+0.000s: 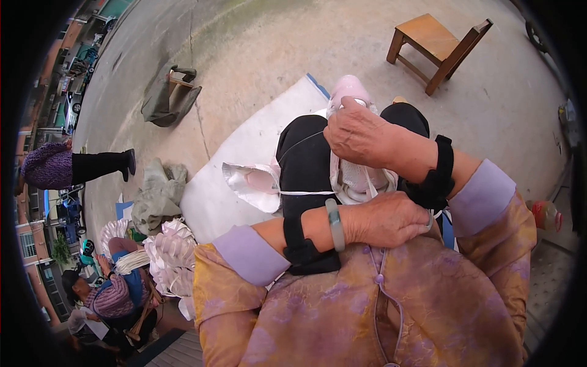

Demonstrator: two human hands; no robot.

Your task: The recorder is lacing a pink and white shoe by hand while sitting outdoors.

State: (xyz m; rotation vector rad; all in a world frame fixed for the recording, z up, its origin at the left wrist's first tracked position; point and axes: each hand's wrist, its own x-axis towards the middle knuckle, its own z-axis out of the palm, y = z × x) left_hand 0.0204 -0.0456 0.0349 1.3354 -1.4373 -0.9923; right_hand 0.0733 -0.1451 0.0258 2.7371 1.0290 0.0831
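Observation:
My left hand (391, 220) is closed in front of my waist, fingers curled and a ring on one; what they hold, if anything, is hidden. Farther out, my right hand (358, 131) is closed in a fist over a white mesh piece with a shoe-like opening (358, 180) between my knees. Beyond this hand shows a pink rounded toe-like part (350, 87). A thin thread (302, 144) runs from beside my right hand across my dark-clad left knee. A white satin piece (252, 185) hangs left of that knee, with a white strap (309, 193) across my thigh.
A white sheet (229, 156) lies on the concrete. Satin pieces (171, 254) are heaped left, beside a grey-green cloth (160, 196). A wooden chair (428, 40) stands far right; a dark bag (168, 101) lies far left. One person sits (119, 296), another stands (52, 165), at left.

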